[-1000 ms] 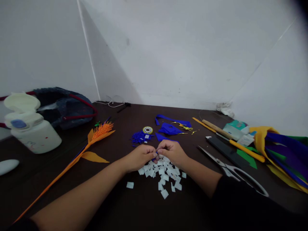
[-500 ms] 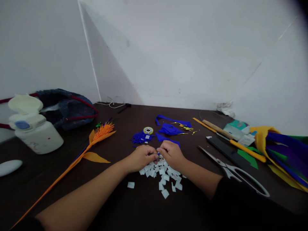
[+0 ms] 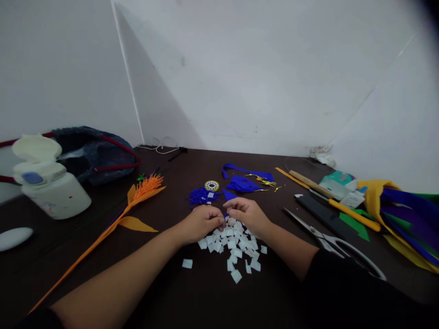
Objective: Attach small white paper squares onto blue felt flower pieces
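My left hand (image 3: pixel 200 222) and my right hand (image 3: pixel 247 214) rest close together on the dark table (image 3: pixel 192 292), just above a heap of several small white paper squares (image 3: pixel 233 249). Both hands have their fingers curled into a pinch. Between the fingertips a tiny blue scrap shows, too small to make out. Behind the hands lie blue paper pieces (image 3: pixel 242 183), a pile of blue shreds (image 3: pixel 199 197) and a small yellow-and-white tape roll (image 3: pixel 211 185).
An orange paper flower with a long stem (image 3: pixel 113 224) lies at the left, near a white flip-lid container (image 3: pixel 48 183) and a dark bag (image 3: pixel 94 153). Scissors (image 3: pixel 338 246), a yellow-handled tool (image 3: pixel 350 212) and coloured paper sheets (image 3: pixel 404 214) lie at the right.
My right hand has lifted slightly and drawn a little away from my left, opening a small gap between the fingertips. The left hand stays in place.
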`<control>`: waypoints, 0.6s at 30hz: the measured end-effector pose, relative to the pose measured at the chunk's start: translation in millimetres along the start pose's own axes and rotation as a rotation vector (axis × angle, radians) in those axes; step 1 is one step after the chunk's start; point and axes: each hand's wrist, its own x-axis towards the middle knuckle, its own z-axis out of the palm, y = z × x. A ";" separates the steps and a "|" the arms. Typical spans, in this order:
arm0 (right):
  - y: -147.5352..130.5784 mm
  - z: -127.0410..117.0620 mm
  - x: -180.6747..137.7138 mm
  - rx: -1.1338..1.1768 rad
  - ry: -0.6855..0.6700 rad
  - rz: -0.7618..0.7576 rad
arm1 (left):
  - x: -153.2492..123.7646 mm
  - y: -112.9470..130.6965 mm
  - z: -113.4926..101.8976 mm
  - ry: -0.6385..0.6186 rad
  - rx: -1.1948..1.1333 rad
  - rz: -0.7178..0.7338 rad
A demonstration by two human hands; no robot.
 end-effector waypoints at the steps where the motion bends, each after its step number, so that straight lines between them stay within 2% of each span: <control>1: 0.3 -0.2 -0.1 -0.002 -0.003 0.007 | -0.1 0.2 -0.6 -0.002 -0.019 -0.001; 6: -6.2 1.2 -0.6 -0.228 0.043 0.023 | 0.0 2.8 -1.5 -0.027 -0.094 -0.001; 10: -10.1 3.6 -0.8 -0.436 0.109 -0.031 | 0.2 2.0 -0.6 -0.037 -0.053 0.005; 14: -7.7 5.3 -1.5 -0.507 0.131 -0.078 | -0.3 -0.2 1.1 -0.015 0.038 0.032; 18: -6.2 6.1 -1.9 -0.507 0.146 -0.034 | 0.3 0.1 2.3 0.019 0.113 0.083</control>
